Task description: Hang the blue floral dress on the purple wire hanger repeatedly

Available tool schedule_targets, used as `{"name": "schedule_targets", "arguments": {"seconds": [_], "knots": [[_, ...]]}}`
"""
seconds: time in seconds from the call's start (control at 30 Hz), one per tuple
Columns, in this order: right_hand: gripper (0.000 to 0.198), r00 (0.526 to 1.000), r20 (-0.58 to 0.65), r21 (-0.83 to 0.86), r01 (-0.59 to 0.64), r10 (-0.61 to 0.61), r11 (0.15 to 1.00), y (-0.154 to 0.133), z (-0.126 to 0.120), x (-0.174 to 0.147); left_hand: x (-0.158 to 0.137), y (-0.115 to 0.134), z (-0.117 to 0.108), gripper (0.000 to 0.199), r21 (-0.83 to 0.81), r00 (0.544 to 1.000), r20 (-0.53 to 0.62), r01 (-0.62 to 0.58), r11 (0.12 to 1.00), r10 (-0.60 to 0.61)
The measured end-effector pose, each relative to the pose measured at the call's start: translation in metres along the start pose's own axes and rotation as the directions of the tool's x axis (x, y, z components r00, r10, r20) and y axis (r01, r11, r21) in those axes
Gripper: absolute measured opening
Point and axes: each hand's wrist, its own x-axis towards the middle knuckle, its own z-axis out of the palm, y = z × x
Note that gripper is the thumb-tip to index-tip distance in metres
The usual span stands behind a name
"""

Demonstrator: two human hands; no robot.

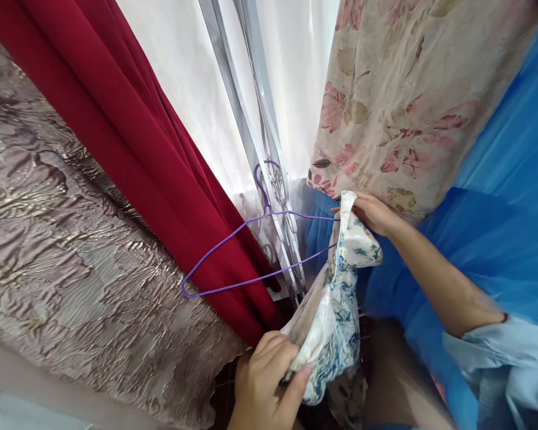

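A purple clothes hanger hangs by its hook near an upright metal post. Its right end goes inside a white garment with blue and green floral print, while its left end is bare. My right hand is closed at the garment's upper part, around the hanger's right end; its fingertips are partly behind the cloth. Lower down, my left hand pinches the garment's other edge between thumb and fingers. Between my hands the cloth droops in folds.
A metal post stands in the middle before a white curtain. To the left hang a red cloth and a textured mauve fabric. On the right are a beige floral garment and bright blue tulle.
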Motion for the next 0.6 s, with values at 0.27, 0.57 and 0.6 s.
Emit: {"name": "schedule_targets", "arguments": {"seconds": [0.27,0.57,0.6], "knots": [[0.021,0.897,0.436,-0.222,0.024,0.077,0.975,-0.009,0.039,-0.014,-0.022,-0.038,-0.069,0.011,0.322,0.995,-0.087,0.082,0.943,-0.056],[0.027,0.853,0.467,-0.215,-0.147,0.234,0.965,-0.027,0.036,-0.037,-0.001,-0.095,-0.163,0.025,0.637,0.955,-0.141,0.29,0.714,-0.262],[0.028,0.853,0.466,-0.214,-0.15,0.236,0.965,-0.029,0.035,-0.037,0.011,-0.092,-0.169,0.024,0.614,0.957,-0.158,0.287,0.736,-0.241]]}}
